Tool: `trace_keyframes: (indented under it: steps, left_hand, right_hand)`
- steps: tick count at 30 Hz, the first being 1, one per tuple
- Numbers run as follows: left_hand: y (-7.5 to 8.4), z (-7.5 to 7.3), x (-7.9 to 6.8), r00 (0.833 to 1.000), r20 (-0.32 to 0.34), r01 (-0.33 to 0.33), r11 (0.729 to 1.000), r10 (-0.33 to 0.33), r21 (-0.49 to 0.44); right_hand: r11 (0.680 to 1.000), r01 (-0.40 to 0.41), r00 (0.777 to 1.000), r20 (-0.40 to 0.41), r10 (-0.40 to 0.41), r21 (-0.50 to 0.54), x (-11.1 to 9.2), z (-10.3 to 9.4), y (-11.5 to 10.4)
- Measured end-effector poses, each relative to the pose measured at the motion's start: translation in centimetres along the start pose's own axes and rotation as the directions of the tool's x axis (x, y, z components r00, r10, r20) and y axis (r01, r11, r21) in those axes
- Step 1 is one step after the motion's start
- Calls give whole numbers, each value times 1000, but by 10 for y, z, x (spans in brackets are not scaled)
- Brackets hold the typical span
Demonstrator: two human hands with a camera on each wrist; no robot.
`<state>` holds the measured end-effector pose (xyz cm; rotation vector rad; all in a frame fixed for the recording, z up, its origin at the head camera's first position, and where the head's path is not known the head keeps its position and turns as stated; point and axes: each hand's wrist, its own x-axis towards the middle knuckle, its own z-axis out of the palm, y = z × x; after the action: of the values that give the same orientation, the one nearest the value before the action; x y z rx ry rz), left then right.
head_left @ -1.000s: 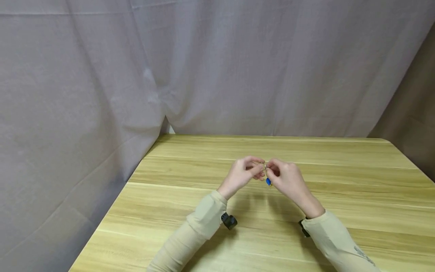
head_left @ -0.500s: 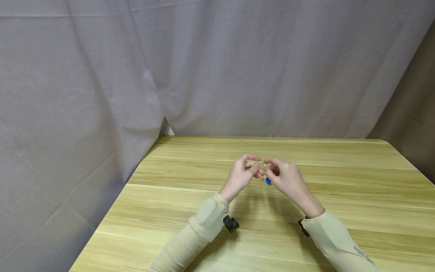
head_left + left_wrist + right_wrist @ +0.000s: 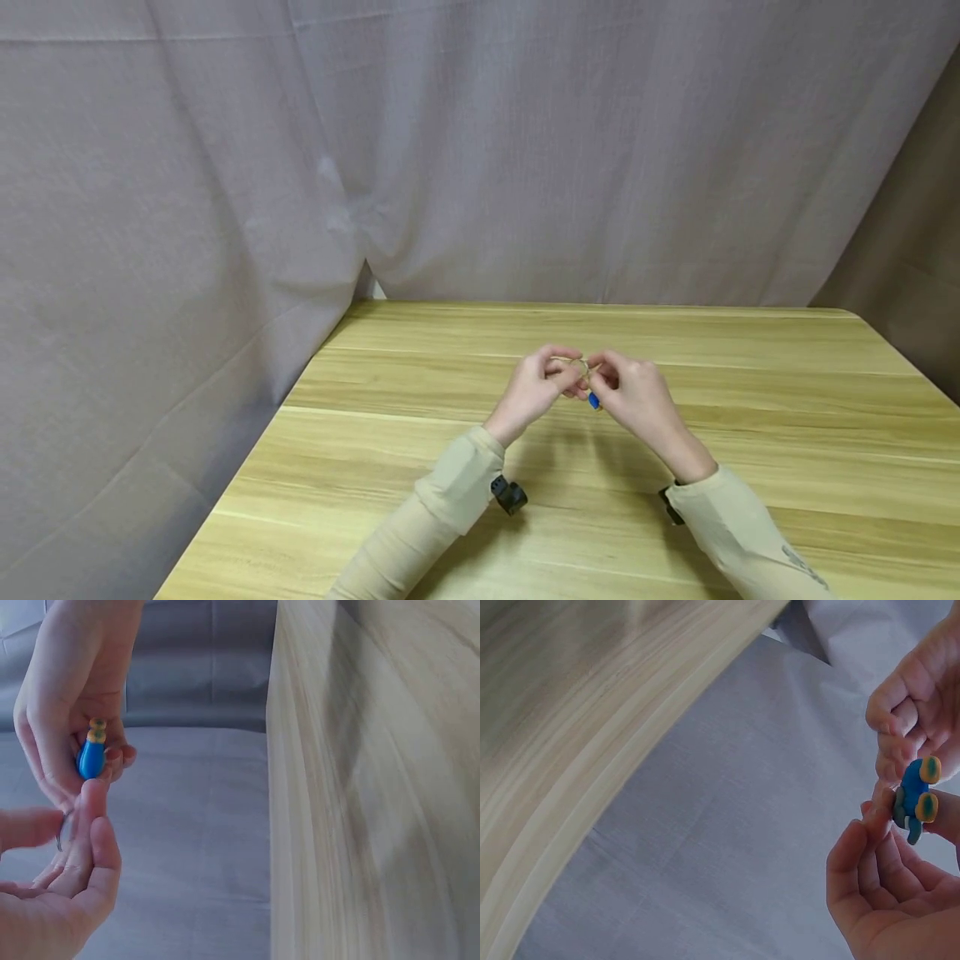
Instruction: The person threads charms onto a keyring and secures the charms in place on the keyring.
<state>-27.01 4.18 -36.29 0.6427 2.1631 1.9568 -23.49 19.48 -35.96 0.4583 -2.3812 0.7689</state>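
Note:
A thin metal ring [image 3: 582, 364] with a small blue figurine [image 3: 594, 401] below it, looking like a keychain, is held above the table between both hands. My left hand [image 3: 529, 387] pinches the ring with thumb and fingers; in the left wrist view part of the ring [image 3: 59, 841] shows at its fingertips. On the other side my right hand [image 3: 637, 396] pinches the keychain near the ring, and its fingers hide the join. Orange feet with green marks show on the figurine [image 3: 913, 789] in the right wrist view.
A wood-grain table [image 3: 585, 533] lies under both hands. Grey cloth [image 3: 510, 167] hangs behind it and along the left side, and a brown cloth [image 3: 915, 242] at the right. Each wrist bears a black camera [image 3: 510, 495].
The left fingers drew slightly leftward, baring more of the ring, then came back toward the right hand. The right hand and the hanging figurine have hardly moved.

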Motion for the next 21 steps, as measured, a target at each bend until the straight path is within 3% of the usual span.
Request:
trace_keyframes:
  steps: [9, 21]
  left_hand:
    - [0, 2, -2, 999, -45, -32, 999, 31, -33]
    - [1, -6, -3, 1000, 17, -9, 999, 8, 48]
  right_hand:
    - [1000, 7, 1000, 27, -7, 5, 1, -1, -2]
    - [999, 41, 999, 32, -42, 12, 0, -1, -3]
